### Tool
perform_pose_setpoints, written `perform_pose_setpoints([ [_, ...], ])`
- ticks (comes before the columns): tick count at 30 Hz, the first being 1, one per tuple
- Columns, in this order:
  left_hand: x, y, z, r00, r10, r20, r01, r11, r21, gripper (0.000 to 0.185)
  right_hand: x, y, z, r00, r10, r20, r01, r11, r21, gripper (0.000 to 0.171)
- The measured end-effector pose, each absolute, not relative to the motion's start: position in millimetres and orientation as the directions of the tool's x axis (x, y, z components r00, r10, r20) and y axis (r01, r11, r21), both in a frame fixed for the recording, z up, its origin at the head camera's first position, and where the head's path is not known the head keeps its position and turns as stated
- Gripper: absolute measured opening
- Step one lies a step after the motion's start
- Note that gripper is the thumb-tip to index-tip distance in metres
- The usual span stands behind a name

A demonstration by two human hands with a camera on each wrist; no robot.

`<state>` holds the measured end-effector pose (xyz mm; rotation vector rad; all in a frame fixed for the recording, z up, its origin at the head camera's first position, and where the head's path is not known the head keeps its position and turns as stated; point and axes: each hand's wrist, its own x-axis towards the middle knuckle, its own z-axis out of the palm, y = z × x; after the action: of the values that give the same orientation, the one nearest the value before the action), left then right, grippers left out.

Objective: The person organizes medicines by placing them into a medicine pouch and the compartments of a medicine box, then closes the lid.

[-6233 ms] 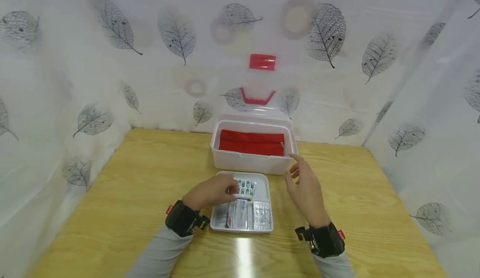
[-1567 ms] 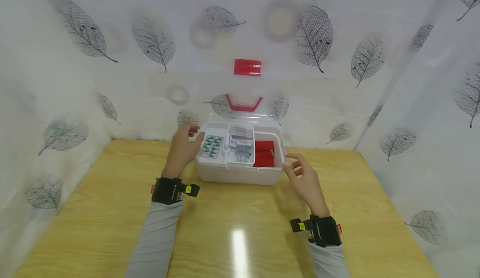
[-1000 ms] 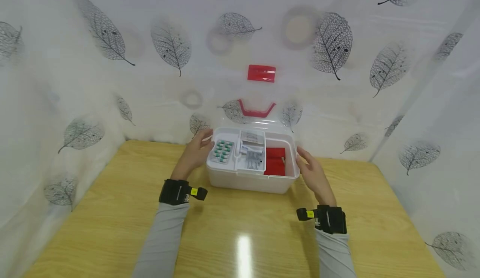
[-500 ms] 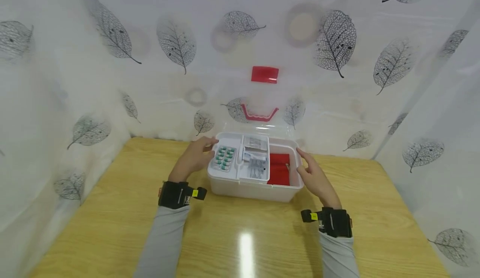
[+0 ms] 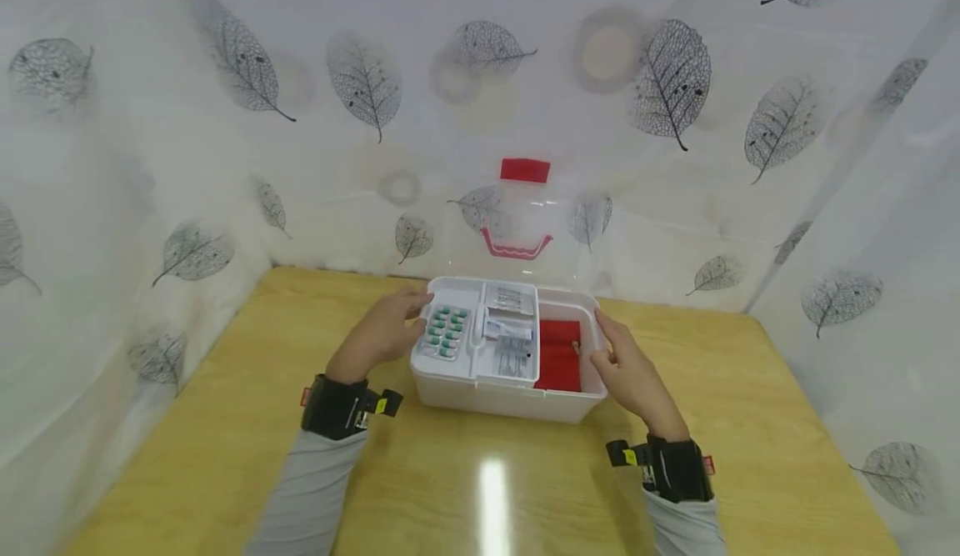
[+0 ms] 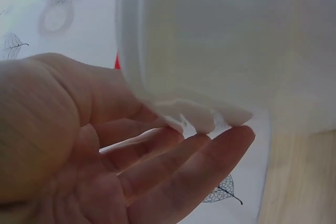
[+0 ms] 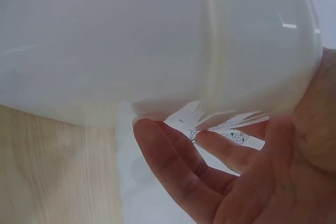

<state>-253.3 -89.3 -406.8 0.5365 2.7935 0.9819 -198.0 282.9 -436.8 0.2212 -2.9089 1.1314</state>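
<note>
The left hand (image 5: 382,335) and right hand (image 5: 628,373), fingers nearly straight, press the two ends of a white plastic box (image 5: 510,393) on the desk (image 5: 225,423); it looks light, rigid and smooth, best held under its rim.

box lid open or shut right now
Open. The clear lid stands raised behind the white box, so the tray and red pouch inside show.
</note>
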Motion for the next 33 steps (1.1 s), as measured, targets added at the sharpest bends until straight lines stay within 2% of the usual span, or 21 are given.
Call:
perform_pose_setpoints([
  [14, -217.5, -95.8, -394.4, -0.919, 0.376, -0.121, 0.244, 0.781, 0.575, 0.054, -152.3, 274.5, -431.4, -0.976, -0.191, 0.103, -0.212, 0.747, -0.63, 0.066],
  [18, -209.0, -98.3, -392.0, -0.918, 0.378, -0.119, 0.252, 0.788, 0.562, 0.053, -143.5, 270.5, -425.2, -0.969, -0.216, 0.119, -0.243, 0.758, -0.605, 0.066],
  [23, -215.2, -107.4, -387.9, -0.901, 0.408, -0.148, 0.252, 0.77, 0.585, 0.054, -142.1, 267.9, -416.4, -0.966, -0.259, 0.027, -0.218, 0.748, -0.626, 0.067],
  [27, -220.9, -123.1, -386.8, -0.867, 0.474, -0.154, 0.307, 0.752, 0.584, 0.046, -140.2, 269.6, -408.9, -0.952, -0.304, -0.041, -0.214, 0.754, -0.621, 0.063],
  [31, -236.3, -140.0, -390.1, -0.854, 0.515, -0.07, 0.379, 0.709, 0.595, 0.03, -146.6, 269.6, -410.7, -0.963, -0.268, 0.025, -0.227, 0.76, -0.609, 0.056],
  [33, -247.9, -144.3, -393.3, -0.862, 0.506, -0.016, 0.387, 0.679, 0.624, 0.031, -154.0, 268.4, -416.8, -0.974, -0.212, 0.075, -0.211, 0.745, -0.633, 0.056],
])
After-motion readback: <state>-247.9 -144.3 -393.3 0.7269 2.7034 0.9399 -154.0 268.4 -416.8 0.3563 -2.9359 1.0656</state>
